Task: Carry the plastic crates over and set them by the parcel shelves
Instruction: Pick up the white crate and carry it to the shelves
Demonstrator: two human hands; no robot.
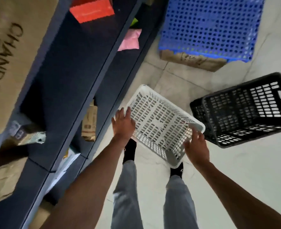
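White crate [158, 124] hangs in front of us above the floor [235, 171], just beside the dark parcel shelves [80, 66], open side up and tilted, its long axis running from near our feet away toward the upper left. Our left hand [123, 124] lies with fingers spread against its shelf-side rim; our right hand [196, 148] closes its fingers on the near right corner. A black crate [245, 111] sits on the floor to the right, near the white one; whether they touch we cannot tell. Beyond lies a blue perforated pallet [210, 27] on brown cardboard [194, 61]. Our black shoes [130, 151] show partly under the white crate. Parcels on the shelves are blurred; one big box [12, 55] reads "CHANDO".
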